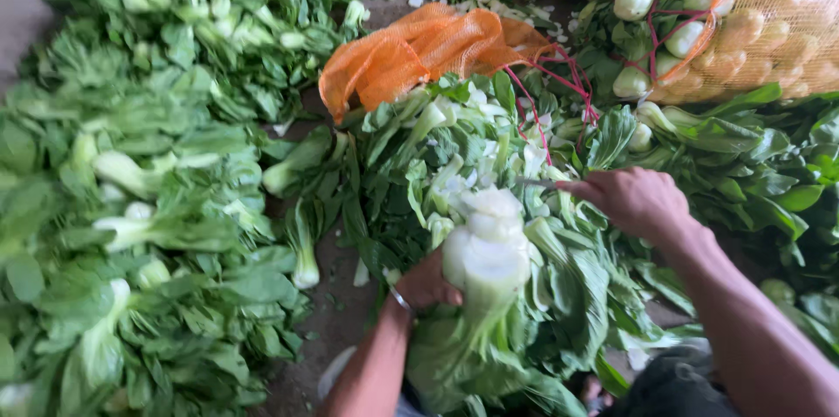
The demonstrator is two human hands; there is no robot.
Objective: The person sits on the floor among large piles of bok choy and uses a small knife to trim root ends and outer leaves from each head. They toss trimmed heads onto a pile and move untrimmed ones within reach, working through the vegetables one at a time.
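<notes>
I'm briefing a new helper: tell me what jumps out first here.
A bright orange mesh sack lies crumpled at top centre amid heaps of leafy green bok choy. At centre, the left hand grips a pale white-stemmed bok choy head while the right hand holds a thin blade at it.

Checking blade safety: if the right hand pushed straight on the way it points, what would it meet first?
Probably the pale stalks of the bok choy gripped by the left hand; the right hand points leftward, though depth is unclear.

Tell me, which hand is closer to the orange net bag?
The right hand. It sits just below and to the right of the orange net bag, gripping a small blade. The left hand is lower down, holding a bok choy.
</notes>
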